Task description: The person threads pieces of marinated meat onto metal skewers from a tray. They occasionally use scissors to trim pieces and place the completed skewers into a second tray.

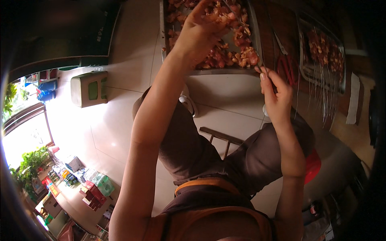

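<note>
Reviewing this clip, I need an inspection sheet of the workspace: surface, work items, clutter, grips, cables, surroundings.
Surface: dark brown tabletop, partly hidden.
Work items: large rectangular metal tray of reddish raw meat pieces; smaller rectangular metal tray with meat-threaded silvery skewers.
Clutter: red-handled metal scissors between the trays; flat white strip right of the smaller tray.
Grips: left bare-hand grip at the meat, fingertips unclear; right bare-hand grip pinching what looks like a thin metal skewer.
Cables: nothing seen.
Surroundings: pale tiled floor, boxy beige-and-green object, leafy green plants.
</note>
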